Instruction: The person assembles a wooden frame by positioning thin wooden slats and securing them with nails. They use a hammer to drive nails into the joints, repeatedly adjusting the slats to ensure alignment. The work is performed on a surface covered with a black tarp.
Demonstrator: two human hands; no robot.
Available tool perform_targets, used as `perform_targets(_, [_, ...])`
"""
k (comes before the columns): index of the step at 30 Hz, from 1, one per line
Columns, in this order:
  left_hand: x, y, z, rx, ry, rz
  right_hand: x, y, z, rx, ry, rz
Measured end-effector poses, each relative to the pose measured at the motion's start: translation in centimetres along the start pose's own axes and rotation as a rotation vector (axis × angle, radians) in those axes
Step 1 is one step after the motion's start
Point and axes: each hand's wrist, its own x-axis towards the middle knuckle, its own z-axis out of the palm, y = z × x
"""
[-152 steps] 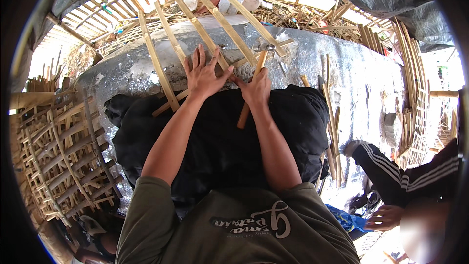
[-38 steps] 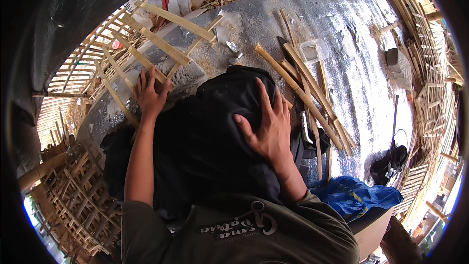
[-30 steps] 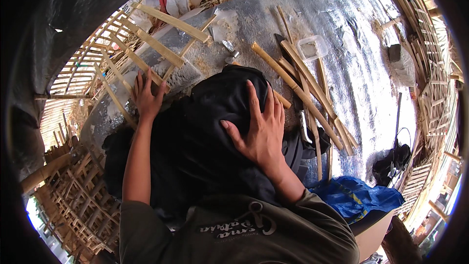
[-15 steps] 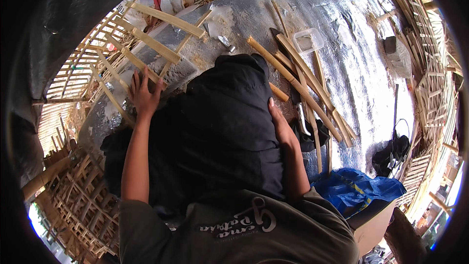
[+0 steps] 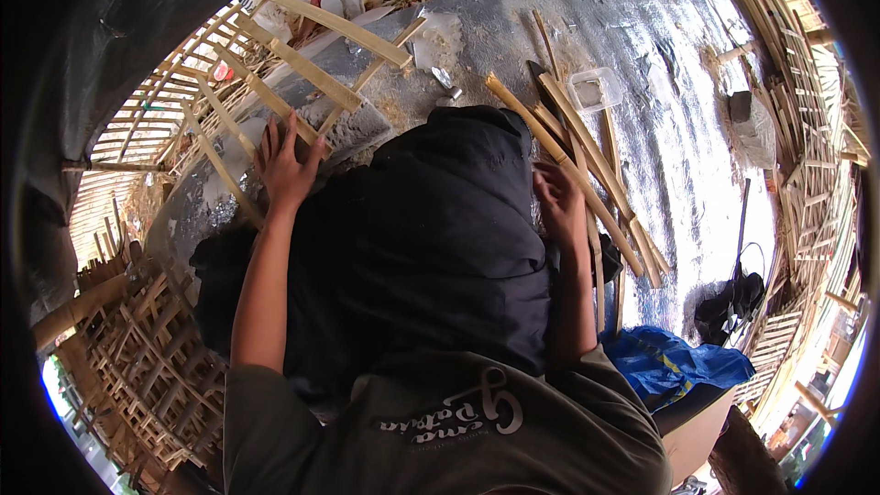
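My left hand (image 5: pixel 291 170) rests with its fingers spread on the near end of a bamboo slat (image 5: pixel 275 108), part of a frame of crossed slats at the left. My right hand (image 5: pixel 561 202) is beside my right knee, its fingers curled inward. Whatever lies in those fingers is hidden from view. Just beyond it runs a loose pile of split bamboo sticks (image 5: pixel 600 160), with a thicker round stick (image 5: pixel 513 96) nearest the knee. Dark cloth (image 5: pixel 422 220) covers my bent legs between the two hands.
A grey sheet (image 5: pixel 678 110) spreads over the ground. On it are a clear plastic tub (image 5: pixel 596 90), a small metal object (image 5: pixel 445 82) and a grey block (image 5: pixel 753 128). A blue plastic bag (image 5: pixel 674 362) sits on a box at right. Woven bamboo (image 5: pixel 151 376) stands at left.
My right hand has come off the side of my leg, moved forward and curled its fingers over where a short bamboo piece lay. The left hand stays on the slat. The view has shifted slightly.
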Motion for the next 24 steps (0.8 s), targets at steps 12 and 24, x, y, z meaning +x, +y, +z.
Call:
perform_targets(12, [0.1, 0.7, 0.1, 0.032, 0.017, -0.023, 20.4, 0.2, -10.6, -1.259, 0.023, -0.416])
perform_targets(24, [0.0, 0.6, 0.0, 0.029, 0.008, -0.021, 22.0, -0.4, -11.0, -1.202, -0.108, -0.213])
